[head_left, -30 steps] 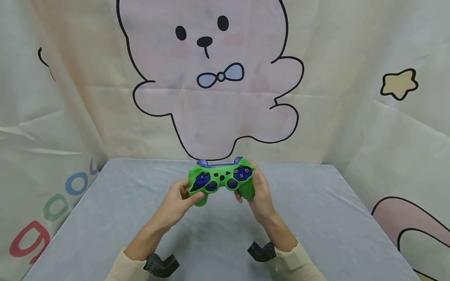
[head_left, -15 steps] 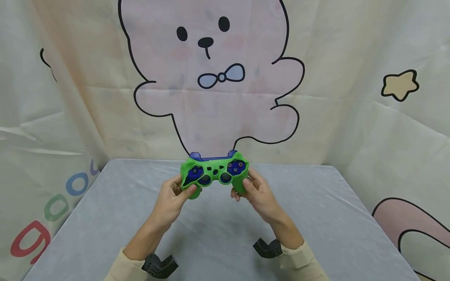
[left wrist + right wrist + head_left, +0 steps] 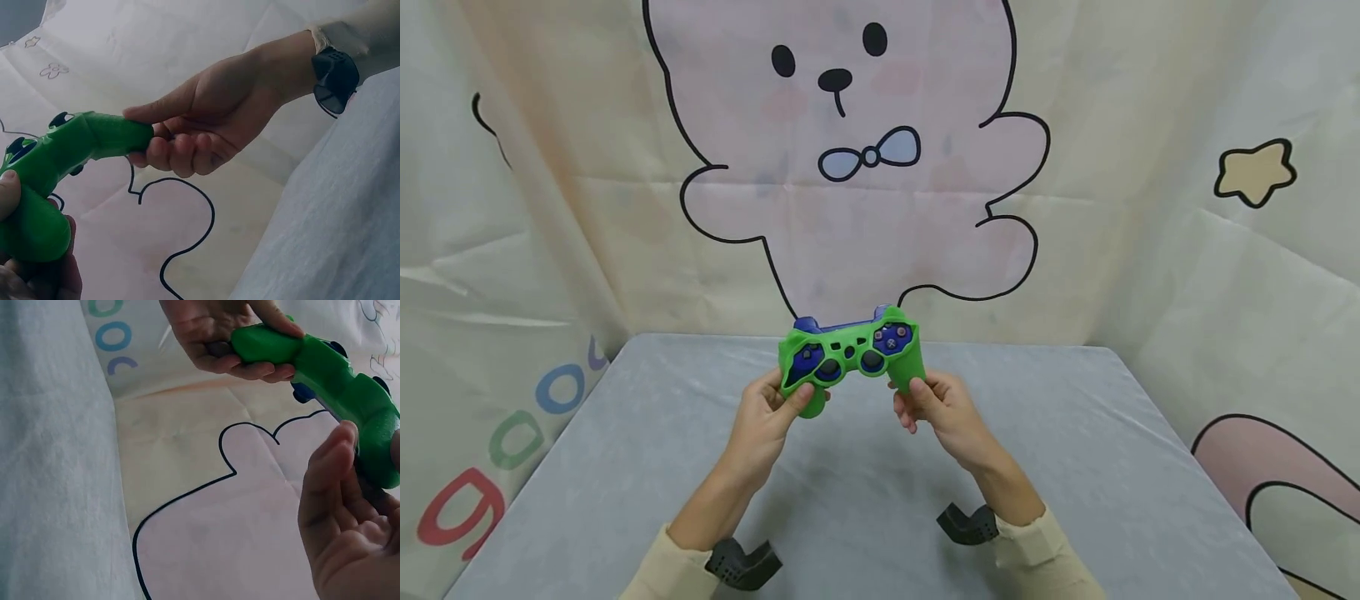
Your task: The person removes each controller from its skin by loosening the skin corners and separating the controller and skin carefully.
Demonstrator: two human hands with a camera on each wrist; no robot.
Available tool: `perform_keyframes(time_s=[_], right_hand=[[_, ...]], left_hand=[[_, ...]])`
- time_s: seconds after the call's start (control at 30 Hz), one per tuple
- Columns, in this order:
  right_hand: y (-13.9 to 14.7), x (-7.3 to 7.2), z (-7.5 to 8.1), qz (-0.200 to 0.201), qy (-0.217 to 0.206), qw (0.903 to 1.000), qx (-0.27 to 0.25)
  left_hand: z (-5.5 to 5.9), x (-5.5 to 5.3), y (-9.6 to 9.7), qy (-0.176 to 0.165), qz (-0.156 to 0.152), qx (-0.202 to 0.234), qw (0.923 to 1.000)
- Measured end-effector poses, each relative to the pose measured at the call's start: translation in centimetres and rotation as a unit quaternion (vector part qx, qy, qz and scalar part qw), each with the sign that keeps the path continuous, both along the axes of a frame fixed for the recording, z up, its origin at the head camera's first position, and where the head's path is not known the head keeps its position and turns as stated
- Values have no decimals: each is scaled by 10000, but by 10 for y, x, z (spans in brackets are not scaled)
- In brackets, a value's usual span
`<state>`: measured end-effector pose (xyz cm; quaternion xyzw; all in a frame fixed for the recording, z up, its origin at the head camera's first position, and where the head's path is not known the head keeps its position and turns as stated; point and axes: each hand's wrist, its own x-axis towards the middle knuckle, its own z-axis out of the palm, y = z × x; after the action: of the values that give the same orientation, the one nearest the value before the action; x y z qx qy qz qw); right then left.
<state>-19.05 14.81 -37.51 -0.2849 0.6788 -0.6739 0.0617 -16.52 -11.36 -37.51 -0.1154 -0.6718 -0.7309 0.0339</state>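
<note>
Over the flat worktop point(image 3: 865, 508) covered in grey-blue cloth, the green and blue, two-handled, plastic-looking game controller point(image 3: 851, 340) is held up, and it could be dropped if pinched too loosely. Its ends are gripped by the bare left hand point(image 3: 763, 423) and bare right hand point(image 3: 953, 422), both reached forward, thumbs in front and fingers curled behind.

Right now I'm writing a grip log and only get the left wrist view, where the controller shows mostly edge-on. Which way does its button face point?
Observer: The controller has its button face turned toward the head camera.
Operator: Which end sits higher in the head view?
Observer: The end at the right hand.
Operator: And what is drawn on the backdrop behind it?
Observer: A bear-like figure wearing a blue bow tie.
</note>
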Motion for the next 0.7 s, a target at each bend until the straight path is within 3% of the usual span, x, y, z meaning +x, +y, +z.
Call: perform_keyframes(time_s=[0.33,0.57,0.7], right_hand=[[-4,-3,-4,-753,422,9963,-40],[-4,-6,-7,-627,935,9931,-337],[-8,-5,-9,-669,1281,9876,-606]], left_hand=[[-3,-5,-1,68,-312,-80,9995],[-3,-5,0,-102,-301,265,9991],[-1,-3,4,-298,-82,404,9987]])
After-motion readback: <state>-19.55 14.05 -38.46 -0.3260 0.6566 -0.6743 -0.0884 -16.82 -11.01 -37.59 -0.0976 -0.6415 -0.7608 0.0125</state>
